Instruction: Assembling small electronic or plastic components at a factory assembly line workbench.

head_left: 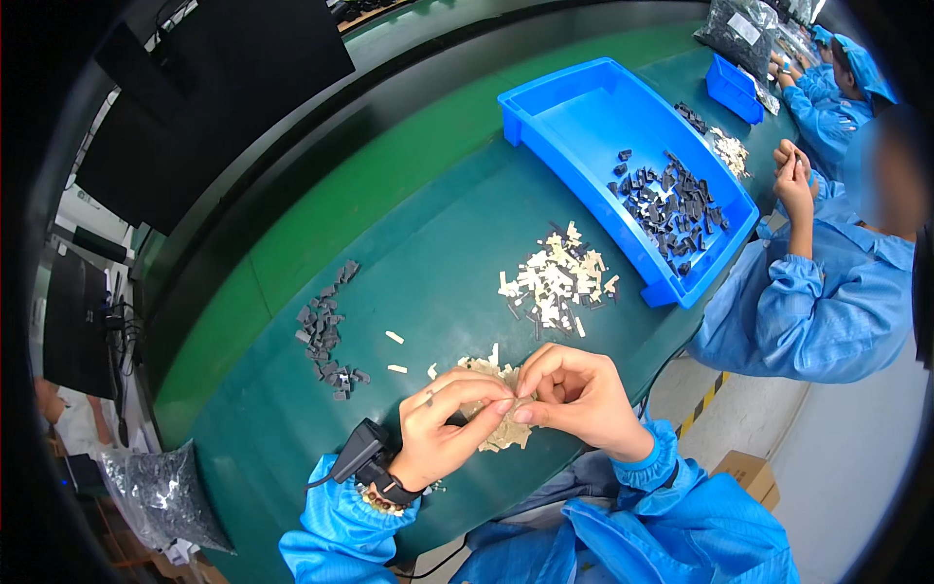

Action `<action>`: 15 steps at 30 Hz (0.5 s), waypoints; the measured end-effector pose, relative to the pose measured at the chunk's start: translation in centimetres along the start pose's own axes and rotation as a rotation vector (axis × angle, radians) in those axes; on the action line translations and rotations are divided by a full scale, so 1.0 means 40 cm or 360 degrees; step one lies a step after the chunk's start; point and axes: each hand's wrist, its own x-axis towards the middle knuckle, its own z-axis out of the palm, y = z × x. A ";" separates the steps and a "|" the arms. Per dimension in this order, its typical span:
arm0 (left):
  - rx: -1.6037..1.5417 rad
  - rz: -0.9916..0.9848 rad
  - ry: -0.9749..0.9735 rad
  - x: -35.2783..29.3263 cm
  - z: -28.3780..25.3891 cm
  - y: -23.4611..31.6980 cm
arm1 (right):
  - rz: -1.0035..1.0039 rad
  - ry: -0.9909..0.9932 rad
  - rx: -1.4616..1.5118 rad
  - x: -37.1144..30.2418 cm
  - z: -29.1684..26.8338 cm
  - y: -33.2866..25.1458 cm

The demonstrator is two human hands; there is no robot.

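My left hand and my right hand meet fingertip to fingertip near the table's front edge. Both are closed in a pinch, and whatever small thing sits between them is hidden by the fingers. A dark bit shows under the left fingers; I cannot tell if it is held. Right below the hands lies a heap of thin beige pieces. Small black parts are scattered to the left. Farther off on the right is a pile of cream strips mixed with thin dark ones. A few loose pale strips lie between.
A large blue tray holding many black parts stands at the far right. Beyond it are a smaller blue bin and a clear bag. Co-workers in blue sit along the right. Another bag lies at the lower left.
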 end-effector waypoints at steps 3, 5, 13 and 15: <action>0.0016 0.0008 -0.0025 0.001 -0.002 0.004 | -0.0036 -0.0017 -0.0164 -0.007 -0.003 -0.008; 0.0010 -0.0035 0.0022 0.000 -0.002 0.004 | -0.0188 0.0050 -0.0116 -0.006 -0.002 0.007; 0.0038 -0.0007 0.0061 0.000 0.000 0.003 | -0.0235 0.0118 -0.0286 -0.005 0.005 0.011; 0.0038 0.0016 0.0057 0.000 -0.001 0.001 | -0.0283 0.0123 -0.0331 -0.002 0.004 0.011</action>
